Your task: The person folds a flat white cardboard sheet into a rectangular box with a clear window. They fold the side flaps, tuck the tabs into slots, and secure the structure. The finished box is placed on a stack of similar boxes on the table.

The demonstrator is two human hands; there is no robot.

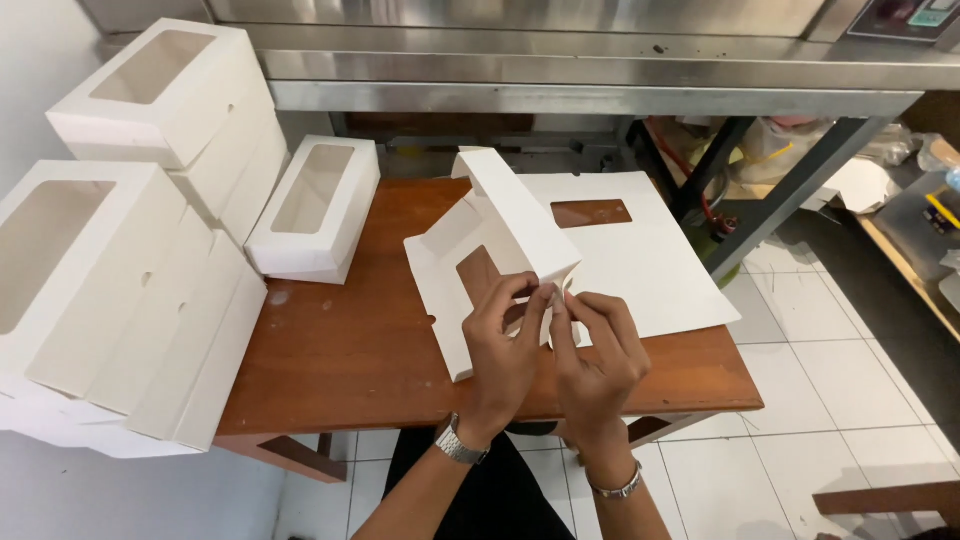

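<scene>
While I watch, left hand (503,335) and right hand (597,345) pinch half-folded white box (500,225) near wooden table (340,350) front edge, bare wood left of it, flat sheet (640,265) right.

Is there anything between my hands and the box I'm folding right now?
No. Both the left hand and right hand already pinch the half-folded white box at its near corner; nothing visible lies between them.
</scene>
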